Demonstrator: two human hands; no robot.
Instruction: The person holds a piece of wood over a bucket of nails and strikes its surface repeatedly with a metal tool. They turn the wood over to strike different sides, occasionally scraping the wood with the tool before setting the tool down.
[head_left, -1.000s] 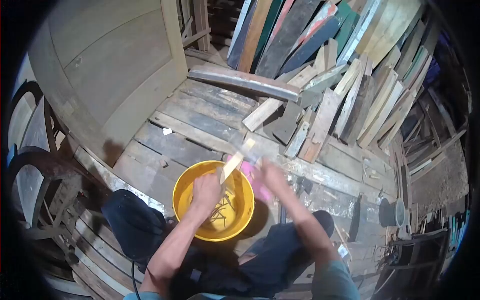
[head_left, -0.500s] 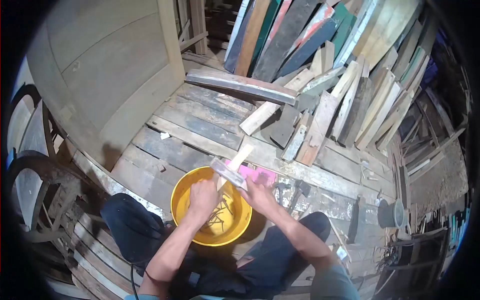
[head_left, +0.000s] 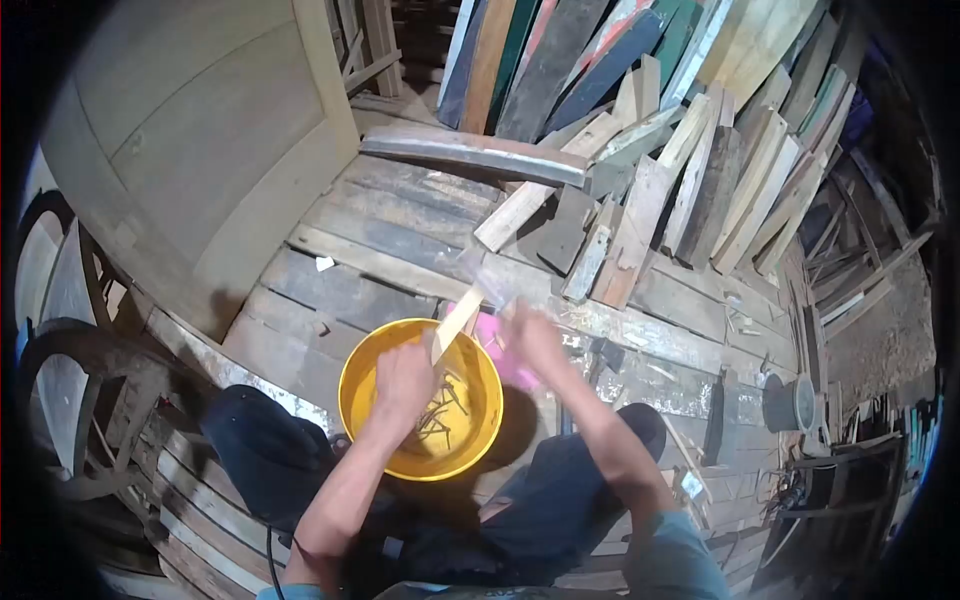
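My left hand point(head_left: 404, 380) is closed round the lower end of a pale wooden stick point(head_left: 458, 322), over the left rim of a yellow basin point(head_left: 352, 432). The stick slants up and away from my fist. Several thin dark nail-like pieces point(head_left: 436, 418) lie on the basin's bottom. To the right, my right hand point(head_left: 530, 340) is smeared by motion. Its fingers seem closed on a flat greyish piece point(head_left: 490, 285), which is blurred at the far end of the stick; its kind I cannot make out. Beneath that hand lies something pink point(head_left: 512, 372).
Many boards point(head_left: 600, 80) lean at the back, and a thick plank point(head_left: 470, 155) lies before them. A wooden panel point(head_left: 210, 130) stands at left. A hammer-like tool point(head_left: 606, 354) and a grey bucket point(head_left: 788, 403) are on the plank floor to the right.
My right hand and the flat piece have moved up and away along the stick, exposing more of it. My left hand stays over the basin, holding the stick. The view has shifted slightly.
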